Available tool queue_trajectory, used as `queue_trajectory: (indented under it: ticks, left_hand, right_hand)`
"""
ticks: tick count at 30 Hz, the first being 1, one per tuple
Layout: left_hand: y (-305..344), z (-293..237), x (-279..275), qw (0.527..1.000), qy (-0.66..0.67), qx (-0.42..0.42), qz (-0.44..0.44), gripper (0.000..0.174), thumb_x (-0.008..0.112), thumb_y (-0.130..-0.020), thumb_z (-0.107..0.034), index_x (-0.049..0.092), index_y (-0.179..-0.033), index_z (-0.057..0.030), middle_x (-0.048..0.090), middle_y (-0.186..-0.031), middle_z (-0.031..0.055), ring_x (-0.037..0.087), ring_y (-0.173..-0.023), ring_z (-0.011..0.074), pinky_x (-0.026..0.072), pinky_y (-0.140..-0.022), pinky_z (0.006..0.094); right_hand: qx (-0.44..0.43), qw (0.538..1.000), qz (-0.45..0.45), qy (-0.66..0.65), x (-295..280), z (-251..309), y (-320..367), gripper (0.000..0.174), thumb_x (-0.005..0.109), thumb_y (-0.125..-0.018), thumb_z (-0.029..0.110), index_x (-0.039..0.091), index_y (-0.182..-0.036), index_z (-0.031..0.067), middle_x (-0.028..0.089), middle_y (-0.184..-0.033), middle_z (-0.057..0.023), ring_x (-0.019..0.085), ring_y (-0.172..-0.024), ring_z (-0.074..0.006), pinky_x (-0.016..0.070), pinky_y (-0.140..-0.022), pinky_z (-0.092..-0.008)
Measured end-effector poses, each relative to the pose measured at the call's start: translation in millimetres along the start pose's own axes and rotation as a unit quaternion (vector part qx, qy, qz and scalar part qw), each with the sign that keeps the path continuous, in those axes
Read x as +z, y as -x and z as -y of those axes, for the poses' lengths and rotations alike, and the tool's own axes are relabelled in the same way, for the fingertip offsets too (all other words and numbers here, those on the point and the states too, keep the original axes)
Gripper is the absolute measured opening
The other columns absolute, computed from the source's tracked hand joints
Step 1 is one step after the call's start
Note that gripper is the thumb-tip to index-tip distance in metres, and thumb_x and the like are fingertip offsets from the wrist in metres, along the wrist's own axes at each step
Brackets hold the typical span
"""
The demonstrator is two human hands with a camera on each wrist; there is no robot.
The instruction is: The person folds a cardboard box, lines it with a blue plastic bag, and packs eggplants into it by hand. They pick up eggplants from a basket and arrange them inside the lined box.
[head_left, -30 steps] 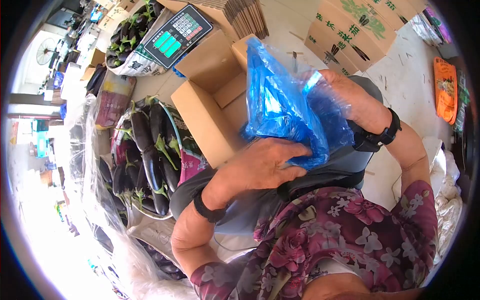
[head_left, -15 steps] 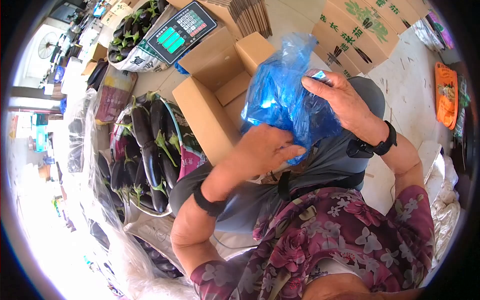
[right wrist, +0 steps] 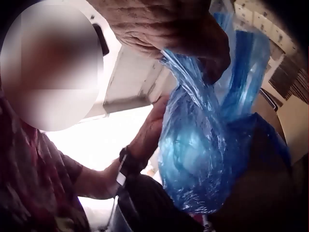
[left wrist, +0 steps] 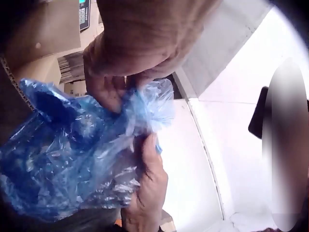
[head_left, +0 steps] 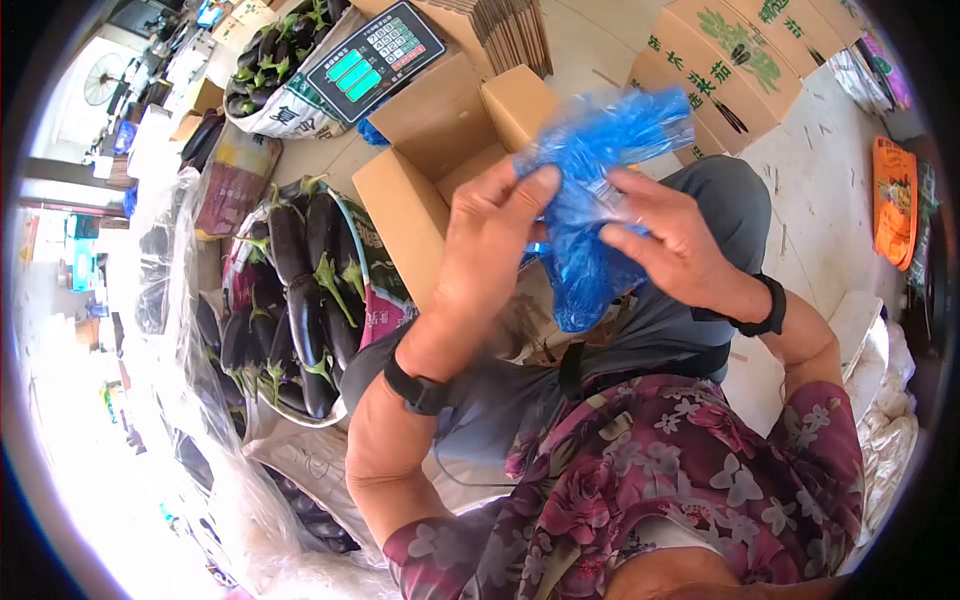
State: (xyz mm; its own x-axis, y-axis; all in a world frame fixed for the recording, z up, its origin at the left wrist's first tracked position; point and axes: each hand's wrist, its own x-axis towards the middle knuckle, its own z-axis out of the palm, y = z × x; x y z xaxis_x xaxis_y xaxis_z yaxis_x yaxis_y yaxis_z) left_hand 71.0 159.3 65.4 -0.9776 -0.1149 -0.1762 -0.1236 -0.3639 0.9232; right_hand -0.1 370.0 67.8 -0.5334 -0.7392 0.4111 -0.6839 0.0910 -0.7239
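Note:
A crumpled blue plastic bag (head_left: pixel 590 220) hangs between both hands, over the person's lap. My left hand (head_left: pixel 490 235) pinches its gathered upper part between thumb and fingertips. From the other side my right hand (head_left: pixel 665 240) grips the bag, thumb and fingers close together on the film. In the left wrist view the bag (left wrist: pixel 72 159) spreads wide below the left fingers, with the right hand's thumb (left wrist: pixel 151 147) against it. The right wrist view shows the bag's body (right wrist: pixel 198 154) drooping in folds beneath the right hand (right wrist: pixel 178 38).
An open cardboard box (head_left: pixel 405 205) stands just beyond the left hand. Left of it, a sack holds several eggplants (head_left: pixel 305 290). A digital scale display (head_left: pixel 375 60) is behind the box, beside another sack of eggplants (head_left: pixel 285 55). Printed cartons (head_left: pixel 720 75) lie at the back right.
The left hand has risen from the bag's lower edge to its upper part. The bag has bunched up narrower, its top now pointing right. The right hand has lowered slightly.

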Motion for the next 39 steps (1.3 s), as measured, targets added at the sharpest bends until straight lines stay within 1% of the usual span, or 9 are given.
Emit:
queue_trajectory:
  ticks: [2,6,11,16,22,28,34,37,39]
  left_hand:
    - [-1.9,-7.7,-12.1,0.995,0.092,0.008,-0.048,0.020,0.060,-0.099,-0.022,0.065,-0.108,-0.0055,0.070,-0.099,0.0080,0.068,-0.091,0.0200,0.0566,-0.081,0.0340]
    - [-3.0,-12.0,-37.9,0.988,0.129,0.044,-0.068,0.021,0.056,-0.101,-0.023,0.063,-0.107,-0.0041,0.069,-0.102,0.0113,0.068,-0.097,0.0264,0.0566,-0.084,0.0387]
    - [-1.7,0.0,-23.1,0.989,0.123,0.002,-0.082,0.032,0.054,-0.100,-0.033,0.063,-0.105,-0.0028,0.068,-0.101,0.0122,0.067,-0.097,0.0272,0.0565,-0.081,0.0385]
    - [7.1,20.8,33.1,0.977,-0.187,-0.094,0.047,0.043,0.060,-0.095,-0.044,0.063,-0.100,-0.0020,0.064,-0.090,0.0054,0.061,-0.081,0.0166,0.0522,-0.075,0.0300]
    - [0.2,50.0,30.4,0.998,-0.030,-0.050,0.027,0.020,0.064,-0.095,-0.026,0.064,-0.093,-0.0061,0.062,-0.082,-0.0015,0.054,-0.071,0.0070,0.0449,-0.064,0.0246]
    - [6.4,47.4,31.2,0.999,-0.035,-0.021,0.012,0.013,0.072,-0.087,-0.010,0.060,-0.084,-0.0064,0.056,-0.073,-0.0043,0.046,-0.068,0.0036,0.0389,-0.061,0.0221]
    - [19.0,39.3,36.2,0.990,-0.114,0.004,0.078,0.009,0.071,-0.087,-0.009,0.063,-0.089,-0.0076,0.057,-0.079,-0.0038,0.049,-0.071,0.0049,0.0403,-0.064,0.0214]
    - [25.7,13.8,14.8,0.998,-0.057,0.017,-0.031,0.009,0.069,-0.089,-0.010,0.063,-0.096,-0.0076,0.059,-0.082,-0.0018,0.053,-0.075,0.0069,0.0424,-0.067,0.0208]
    - [33.1,-7.2,-20.5,0.995,0.064,0.048,-0.052,0.015,0.054,-0.098,-0.007,0.058,-0.112,-0.0032,0.067,-0.109,0.0100,0.066,-0.101,0.0227,0.0544,-0.090,0.0406]
  right_hand:
    - [0.153,0.966,-0.038,-0.204,-17.9,6.1,0.0,0.030,0.061,-0.097,0.014,0.064,-0.122,-0.0018,0.064,-0.125,-0.0132,0.061,-0.111,-0.0209,0.0457,-0.096,-0.0315]
    - [0.243,0.948,-0.033,-0.201,-46.7,-1.8,31.0,0.033,0.058,-0.099,0.017,0.061,-0.127,-0.0004,0.064,-0.125,-0.0098,0.058,-0.113,-0.0160,0.0439,-0.098,-0.0309]
    - [0.163,0.983,0.029,-0.081,-34.5,-2.4,59.9,0.024,0.065,-0.093,0.005,0.065,-0.116,-0.0028,0.066,-0.119,-0.0141,0.061,-0.111,-0.0216,0.0460,-0.096,-0.0321]
    - [0.079,0.997,-0.004,-0.026,-6.2,7.4,58.7,0.024,0.071,-0.084,-0.002,0.067,-0.108,-0.0031,0.062,-0.124,-0.0177,0.063,-0.111,-0.0292,0.0494,-0.092,-0.0339]
    - [-0.016,1.000,-0.011,0.023,15.9,10.3,65.6,0.021,0.078,-0.077,0.001,0.067,-0.095,-0.0025,0.061,-0.123,-0.0195,0.062,-0.103,-0.0365,0.0503,-0.090,-0.0406]
    - [0.185,0.968,0.030,-0.168,1.1,7.2,75.3,0.039,0.074,-0.086,0.018,0.058,-0.115,-0.0027,0.062,-0.114,-0.0139,0.060,-0.105,-0.0255,0.0478,-0.089,-0.0363]
    - [0.414,0.758,-0.037,-0.503,9.4,-15.1,63.3,0.032,0.066,-0.094,0.025,0.061,-0.106,-0.0039,0.063,-0.097,-0.0015,0.057,-0.087,-0.0090,0.0449,-0.084,-0.0257]
    - [0.413,0.789,-0.084,-0.447,-4.4,1.7,52.6,0.025,0.068,-0.093,0.023,0.062,-0.094,-0.0013,0.062,-0.086,0.0031,0.056,-0.082,-0.0058,0.0462,-0.075,-0.0254]
    - [0.398,0.848,0.019,-0.349,-28.9,-2.4,63.2,0.023,0.069,-0.090,0.021,0.062,-0.091,-0.0009,0.062,-0.082,0.0003,0.059,-0.078,-0.0108,0.0471,-0.071,-0.0294]
